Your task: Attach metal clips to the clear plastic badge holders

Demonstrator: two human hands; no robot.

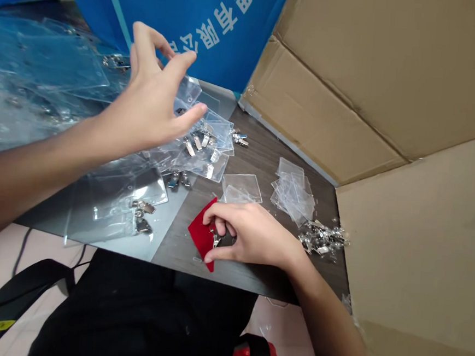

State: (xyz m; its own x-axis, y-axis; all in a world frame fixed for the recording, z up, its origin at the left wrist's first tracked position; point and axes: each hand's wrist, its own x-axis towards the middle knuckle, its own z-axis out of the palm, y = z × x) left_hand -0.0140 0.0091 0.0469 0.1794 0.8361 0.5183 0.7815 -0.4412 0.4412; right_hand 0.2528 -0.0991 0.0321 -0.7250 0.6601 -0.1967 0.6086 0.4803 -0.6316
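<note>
My left hand (154, 89) is raised over a heap of clear plastic badge holders (206, 162), its fingers spread and nothing in them. Several metal clips (197, 141) lie among the holders beneath it. Near the front of the table, my right hand (253, 234) reaches over a flat red piece (201, 231), thumb and index finger apart and resting on it. Between them a small metal clip (216, 240) shows in part. The other fingers curl under the palm and are partly hidden.
Small clear plastic pieces (294, 190) are piled to the right, beside a heap of loose metal clips (324, 238). Clear sheets (243, 186) lie just beyond my right hand. A cardboard wall (333, 114) borders the table's right side; a blue panel (164, 7) stands behind.
</note>
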